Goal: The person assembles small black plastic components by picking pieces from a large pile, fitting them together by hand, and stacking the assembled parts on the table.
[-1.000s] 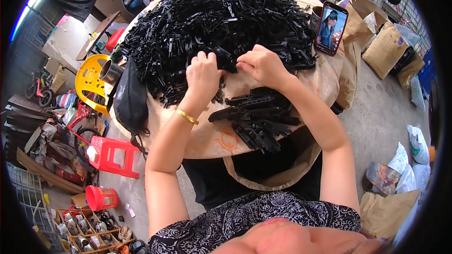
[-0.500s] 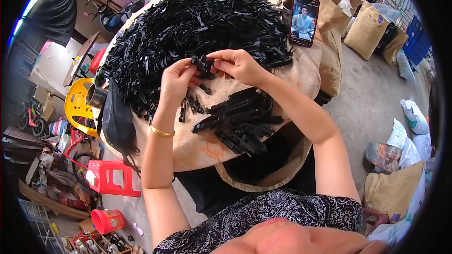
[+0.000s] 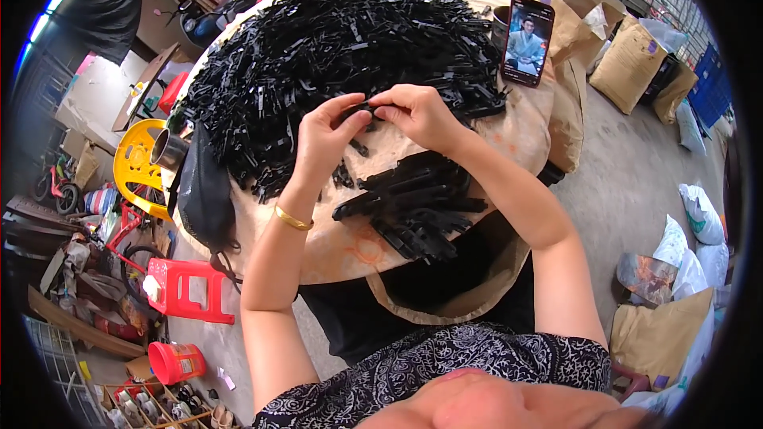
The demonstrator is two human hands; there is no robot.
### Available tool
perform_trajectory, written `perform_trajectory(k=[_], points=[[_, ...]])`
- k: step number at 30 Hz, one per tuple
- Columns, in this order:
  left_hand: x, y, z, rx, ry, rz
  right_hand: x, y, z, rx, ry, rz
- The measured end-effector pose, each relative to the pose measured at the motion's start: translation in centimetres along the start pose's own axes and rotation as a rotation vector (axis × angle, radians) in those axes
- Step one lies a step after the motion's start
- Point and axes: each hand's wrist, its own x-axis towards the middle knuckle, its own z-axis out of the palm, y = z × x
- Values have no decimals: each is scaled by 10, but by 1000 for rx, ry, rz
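Above the cloth-covered round table (image 3: 318,258), my left hand (image 3: 327,131) and my right hand (image 3: 417,115) meet fingertip to fingertip. Between them they pinch a small black plastic part (image 3: 362,110), mostly hidden by the fingers. Beyond the hands spreads a large heap of black plastic parts (image 3: 334,40). Nearer to me, just below the hands, lies a smaller stack of longer black pieces (image 3: 417,202). A few loose black bits (image 3: 343,175) rest between the heap and my left wrist.
A phone (image 3: 527,40) stands upright at the table's right edge, beside brown paper sacks (image 3: 566,111). An open sack (image 3: 389,306) hangs at the near edge by my lap. On the left are a black bag (image 3: 205,199), a yellow chair (image 3: 131,163) and a red stool (image 3: 187,290).
Both hands have shifted slightly right and closer together. The black part, plainly visible between them before, is now largely covered by my fingers.
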Motion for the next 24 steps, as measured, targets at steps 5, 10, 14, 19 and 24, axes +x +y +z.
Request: perform_trajectory(k=[5,10,14,19,24], points=[[2,-5,-6,147,25,154,-1,1,1,-45,-32,-14],[-3,4,-7,302,-18,152,1,3,-9,-1,-105,-12],[-6,13,-5,486,-30,208,0,1,-10,109,-234,154],[-5,10,-4,456,12,270,1,-5,-12,68,-221,39],[-6,10,-1,423,46,352,0,-8,-12,-8,-155,9]])
